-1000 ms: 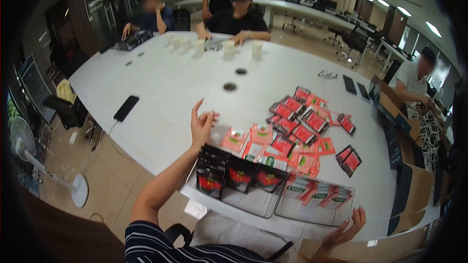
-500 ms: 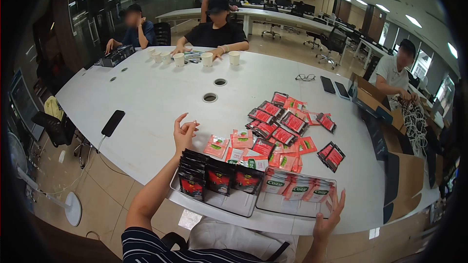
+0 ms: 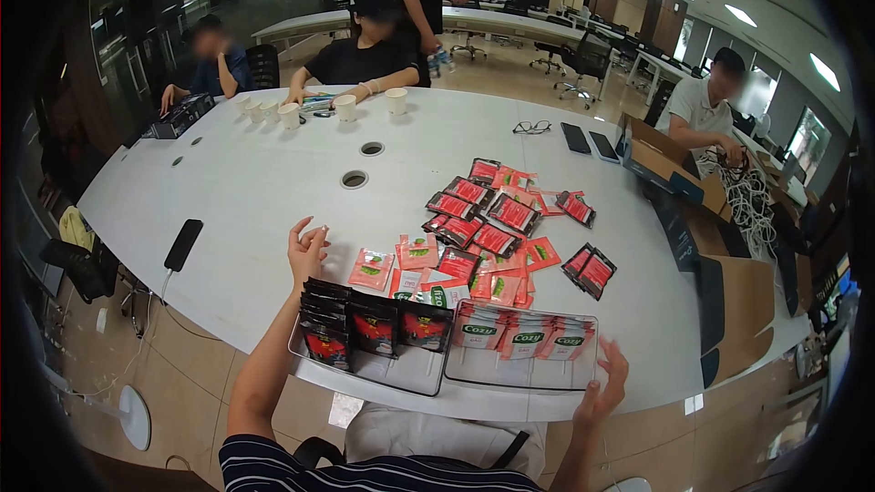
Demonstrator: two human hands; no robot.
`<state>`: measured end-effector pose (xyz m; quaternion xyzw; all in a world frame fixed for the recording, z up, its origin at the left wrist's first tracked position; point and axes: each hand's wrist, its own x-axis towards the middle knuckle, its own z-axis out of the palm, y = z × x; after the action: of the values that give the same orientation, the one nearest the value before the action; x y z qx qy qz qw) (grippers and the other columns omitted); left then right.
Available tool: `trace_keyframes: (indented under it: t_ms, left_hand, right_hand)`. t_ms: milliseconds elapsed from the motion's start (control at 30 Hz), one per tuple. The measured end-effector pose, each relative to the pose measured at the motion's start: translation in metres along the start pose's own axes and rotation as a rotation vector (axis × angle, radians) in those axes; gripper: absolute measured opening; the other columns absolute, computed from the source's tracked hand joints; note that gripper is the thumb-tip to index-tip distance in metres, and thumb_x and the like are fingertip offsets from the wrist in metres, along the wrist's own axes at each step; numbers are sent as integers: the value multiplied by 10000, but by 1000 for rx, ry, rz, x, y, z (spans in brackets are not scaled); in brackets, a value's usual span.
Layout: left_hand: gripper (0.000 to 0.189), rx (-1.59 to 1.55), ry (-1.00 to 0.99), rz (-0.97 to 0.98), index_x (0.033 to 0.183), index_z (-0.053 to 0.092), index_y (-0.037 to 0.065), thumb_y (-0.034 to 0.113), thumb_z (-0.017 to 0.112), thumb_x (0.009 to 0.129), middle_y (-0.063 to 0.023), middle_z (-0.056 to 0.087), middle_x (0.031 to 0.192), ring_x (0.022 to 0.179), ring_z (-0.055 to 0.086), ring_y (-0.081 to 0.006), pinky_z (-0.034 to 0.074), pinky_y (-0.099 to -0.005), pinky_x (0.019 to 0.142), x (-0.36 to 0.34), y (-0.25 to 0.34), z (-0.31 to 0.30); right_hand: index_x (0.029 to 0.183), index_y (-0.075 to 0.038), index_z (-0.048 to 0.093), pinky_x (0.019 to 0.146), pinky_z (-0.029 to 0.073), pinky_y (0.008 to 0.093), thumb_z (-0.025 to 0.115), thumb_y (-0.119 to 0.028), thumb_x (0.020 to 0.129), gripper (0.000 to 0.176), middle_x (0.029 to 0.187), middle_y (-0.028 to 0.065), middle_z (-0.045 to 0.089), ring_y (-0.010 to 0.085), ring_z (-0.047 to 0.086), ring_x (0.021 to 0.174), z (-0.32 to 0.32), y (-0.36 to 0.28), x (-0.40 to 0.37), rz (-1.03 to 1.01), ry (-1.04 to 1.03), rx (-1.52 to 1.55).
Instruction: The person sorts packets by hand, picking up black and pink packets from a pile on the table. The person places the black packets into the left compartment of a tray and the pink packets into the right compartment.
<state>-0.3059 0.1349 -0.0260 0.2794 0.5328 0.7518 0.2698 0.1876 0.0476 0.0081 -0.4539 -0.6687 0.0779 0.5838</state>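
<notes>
My left hand [image 3: 308, 251] is raised beyond the left clear tray [image 3: 392, 374], its fingers loosely bent and apart. Black packets with red fronts [image 3: 374, 326] stand in rows along the back of that tray. At the outer corner of the right clear tray [image 3: 519, 378] is my right hand [image 3: 603, 383], thumb and fingers spread close to the rim. This second tray holds white and pink Cozy packets [image 3: 527, 339] standing in rows. Past the trays lies a loose pile of black-and-red packets [image 3: 497, 239] and pink packets [image 3: 372, 269].
A phone on a cable [image 3: 184, 246] lies at left. Paper cups [image 3: 346, 109], glasses [image 3: 532, 128] and two phones [image 3: 576, 138] are farther back. Cardboard boxes [image 3: 738, 310] line the right edge, where a person [image 3: 711, 109] handles white cables [image 3: 752, 196]. Other people are across the table.
The view has shifted, so the table appears farther left and higher. My right hand has moved slightly outward from the tray rim. The standing person has moved right and now shows bottles in hand.
</notes>
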Motion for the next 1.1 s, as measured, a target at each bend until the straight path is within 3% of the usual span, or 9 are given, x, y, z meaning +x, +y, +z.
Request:
trace_keyframes:
  t_ms: [67, 100, 300, 600, 800, 900, 1100]
  left_hand:
    - [443, 42, 2, 23, 1252, 449, 71, 142, 659, 868, -53, 675, 934, 697, 563, -68, 368, -155, 502, 1, -1, 1]
    - [444, 0, -24, -17, 1253, 444, 62, 132, 658, 870, -58, 672, 938, 694, 561, -67, 379, -152, 507, -2, 5, 2]
    - [434, -12, -69, -21, 1257, 437, 50, 106, 638, 877, -66, 671, 943, 680, 551, -65, 382, -145, 510, -3, 4, 2]
    - [474, 19, -58, -23, 1266, 472, 87, 173, 674, 846, -33, 670, 933, 696, 531, -35, 384, -153, 544, -6, 7, 6]
    - [477, 48, -17, -33, 1253, 478, 82, 169, 695, 838, -26, 662, 918, 719, 523, -46, 390, -162, 576, -11, 13, 13]
    - [461, 19, -33, -25, 1240, 480, 75, 142, 700, 840, -23, 652, 889, 767, 572, -73, 405, -176, 588, -13, 8, 11]
    - [426, -34, -38, -11, 1235, 486, 88, 129, 678, 857, -20, 645, 896, 808, 606, -90, 430, -192, 607, -4, -2, 5]
  right_hand:
    - [1089, 3, 588, 759, 467, 382, 587, -390, 874, 448, 1012, 178, 613, 316, 584, 901, -8, 5, -8, -242, -34, -359]
    - [843, -36, 605, 679, 425, 363, 631, -250, 830, 216, 838, 114, 570, 281, 529, 759, 0, -8, -3, -293, 15, -354]
    - [757, -21, 568, 622, 403, 367, 594, -6, 745, 33, 716, 88, 536, 267, 497, 682, 1, -3, -8, -227, 8, -394]
    - [729, -3, 551, 606, 390, 356, 553, 68, 755, 76, 700, 87, 548, 254, 489, 663, 3, -6, -6, -192, 140, -421]
    - [767, 2, 525, 634, 403, 358, 496, 77, 836, 106, 707, 114, 563, 242, 489, 663, -1, -6, -2, -183, 198, -401]
    - [770, 11, 524, 626, 411, 331, 502, 58, 869, 112, 739, 124, 571, 213, 495, 656, -8, -3, 8, -42, 216, -336]
    - [920, -16, 644, 694, 438, 339, 610, -56, 855, 84, 807, 97, 620, 246, 555, 753, -15, -2, 103, -210, -35, -421]
